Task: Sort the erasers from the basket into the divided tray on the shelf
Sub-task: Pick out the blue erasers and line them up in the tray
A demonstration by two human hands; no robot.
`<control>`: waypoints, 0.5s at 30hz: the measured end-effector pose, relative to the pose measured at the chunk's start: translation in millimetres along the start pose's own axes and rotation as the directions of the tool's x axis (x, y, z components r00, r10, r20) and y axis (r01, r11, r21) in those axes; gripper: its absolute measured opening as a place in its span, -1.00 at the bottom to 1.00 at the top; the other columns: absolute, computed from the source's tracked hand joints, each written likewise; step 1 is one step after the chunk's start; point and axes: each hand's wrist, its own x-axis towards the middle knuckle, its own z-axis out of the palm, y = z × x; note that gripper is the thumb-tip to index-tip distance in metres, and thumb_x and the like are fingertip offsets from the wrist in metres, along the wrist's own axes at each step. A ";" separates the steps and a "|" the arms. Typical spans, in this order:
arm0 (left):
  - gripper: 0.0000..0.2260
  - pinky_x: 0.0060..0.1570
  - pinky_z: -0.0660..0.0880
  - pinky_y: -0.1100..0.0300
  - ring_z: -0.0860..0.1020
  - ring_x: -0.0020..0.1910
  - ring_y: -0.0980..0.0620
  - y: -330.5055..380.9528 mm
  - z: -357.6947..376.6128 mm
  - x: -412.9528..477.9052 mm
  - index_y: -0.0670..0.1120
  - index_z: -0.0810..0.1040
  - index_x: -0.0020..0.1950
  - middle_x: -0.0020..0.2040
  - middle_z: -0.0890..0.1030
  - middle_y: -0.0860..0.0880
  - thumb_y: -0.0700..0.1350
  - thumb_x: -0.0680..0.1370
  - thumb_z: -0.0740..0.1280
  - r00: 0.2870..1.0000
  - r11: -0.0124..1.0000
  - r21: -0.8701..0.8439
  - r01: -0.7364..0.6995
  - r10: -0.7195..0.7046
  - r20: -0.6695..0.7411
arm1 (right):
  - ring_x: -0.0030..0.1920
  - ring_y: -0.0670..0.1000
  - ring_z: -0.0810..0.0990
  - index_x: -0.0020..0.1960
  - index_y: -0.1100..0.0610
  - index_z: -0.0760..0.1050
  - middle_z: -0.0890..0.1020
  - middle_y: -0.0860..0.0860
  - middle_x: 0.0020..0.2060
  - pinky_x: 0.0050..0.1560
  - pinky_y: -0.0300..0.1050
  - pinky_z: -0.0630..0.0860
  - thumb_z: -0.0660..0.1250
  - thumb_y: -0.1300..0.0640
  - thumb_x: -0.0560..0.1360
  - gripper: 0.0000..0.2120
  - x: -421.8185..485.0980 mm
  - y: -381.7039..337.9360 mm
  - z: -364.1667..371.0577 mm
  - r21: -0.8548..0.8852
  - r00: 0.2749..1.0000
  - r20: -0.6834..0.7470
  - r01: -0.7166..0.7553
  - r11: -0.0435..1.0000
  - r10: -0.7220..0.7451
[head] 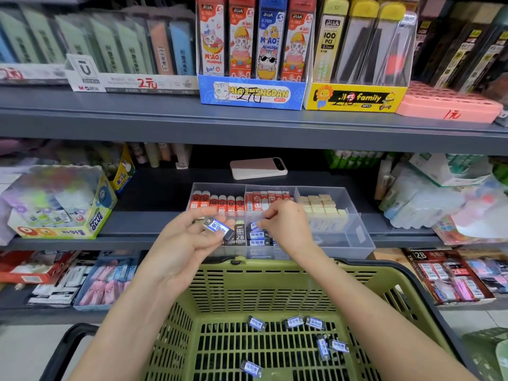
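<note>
A clear divided tray (354,232) stands on the middle shelf. Its back compartments hold red erasers (217,202), red-and-white erasers (257,200) and beige erasers (320,204); front compartments hold black 2B erasers (240,235) and blue-labelled ones (257,235). My left hand (189,237) holds a blue-and-white labelled eraser (217,227) in its fingers over the tray's front left. My right hand (286,224) pinches another blue-labelled eraser (255,224) above the front middle compartment. The green basket (247,287) below holds several loose blue-labelled erasers (294,323).
A pink phone (258,167) lies on the shelf behind the tray. A glue display box (59,204) stands to the left, and bagged goods (439,199) to the right. Pencil-lead boxes (251,92) fill the upper shelf. Eraser packs (448,276) line the lower shelf.
</note>
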 end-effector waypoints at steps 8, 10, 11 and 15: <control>-0.56 -0.14 0.56 0.22 0.67 -0.08 0.02 -0.6 -1.4 -3.9 -0.05 0.58 0.00 -0.06 0.70 -0.05 -0.12 0.14 0.51 0.988 0.967 0.215 -0.135 0.147 -0.043 | -0.20 0.03 0.56 -0.34 0.14 0.43 0.61 0.04 -0.28 0.12 -0.05 0.44 0.32 0.10 0.50 -0.73 0.9 -6.5 3.0 -0.381 0.996 0.077 0.067 0.922 -0.041; -0.58 -0.12 0.55 0.20 0.67 -0.08 0.02 -1.6 -1.4 -3.4 0.00 0.62 -0.05 -0.08 0.70 -0.04 -0.08 0.11 0.53 0.986 0.964 0.220 -0.149 0.162 -0.042 | -0.18 0.04 0.58 -0.30 0.15 0.46 0.63 0.05 -0.26 0.13 -0.05 0.42 0.30 0.14 0.51 -0.78 0.4 -7.5 2.0 -0.374 0.995 0.089 0.068 0.925 -0.037; -0.59 -0.11 0.55 0.19 0.67 -0.07 0.02 -2.3 -1.6 -3.5 0.02 0.63 -0.06 -0.07 0.70 -0.04 -0.07 0.11 0.53 0.985 0.964 0.217 -0.156 0.167 -0.034 | -0.19 0.04 0.57 -0.29 0.15 0.48 0.63 0.05 -0.26 0.14 -0.04 0.43 0.28 0.15 0.52 -0.79 -0.7 -7.6 1.7 -0.388 0.995 0.085 0.075 0.919 -0.046; -0.60 -0.11 0.59 0.20 0.66 -0.04 -0.01 -3.7 -1.7 -2.2 0.03 0.65 0.03 -0.02 0.69 -0.08 -0.07 0.20 0.51 0.986 0.961 0.220 -0.168 0.163 0.041 | -0.25 -0.07 0.50 -0.05 0.08 0.61 0.59 -0.10 -0.28 -0.02 -0.17 0.49 0.24 0.09 0.56 -0.82 -12.2 -12.3 -10.2 -0.127 0.988 -0.014 0.154 0.980 -0.157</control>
